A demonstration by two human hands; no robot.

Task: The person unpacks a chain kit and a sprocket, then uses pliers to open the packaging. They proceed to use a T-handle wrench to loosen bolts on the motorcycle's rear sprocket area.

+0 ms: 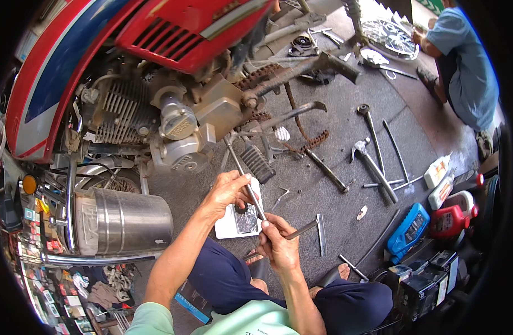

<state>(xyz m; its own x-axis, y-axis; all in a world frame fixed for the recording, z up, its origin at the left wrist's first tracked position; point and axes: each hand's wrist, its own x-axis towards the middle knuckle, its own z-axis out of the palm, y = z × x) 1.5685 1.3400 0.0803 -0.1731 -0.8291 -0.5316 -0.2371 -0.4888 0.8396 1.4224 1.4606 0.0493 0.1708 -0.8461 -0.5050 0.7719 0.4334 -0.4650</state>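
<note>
Rod point(246, 180), thin metal, runs from the engine point(156, 123) down toward the person; long axis slants from upper left, near the footpeg point(258, 162), to lower right at the hands. Left hand point(229, 192) is clamped on the rod approx. mid-length, fingers point(242, 180) curled round it. Right hand point(277, 243) is closed on the rod's lower end and also grips a dark L-shaped tool point(304, 229) that sticks out to the right, roughly horizontal. Left hand is nearer the engine; right hand is nearer the person's body. Hands sit close together, not touching, w/ rod bridging them.

Directly below the rod, on the ground, lies a white tray point(234, 226) holding small dark parts. Left of the tray: shiny muffler point(130, 223). Right of the tray: flat metal bar point(320, 234), then a hammer point(368, 162) and long wrenches point(373, 131) farther right. A rusty chain point(301, 142) hangs from the engine area, above the tray. Far right of the tray: blue case point(408, 230), red oil bottle point(452, 218). Another person point(463, 67) squats at upper right beside a wheel point(390, 36).
</note>
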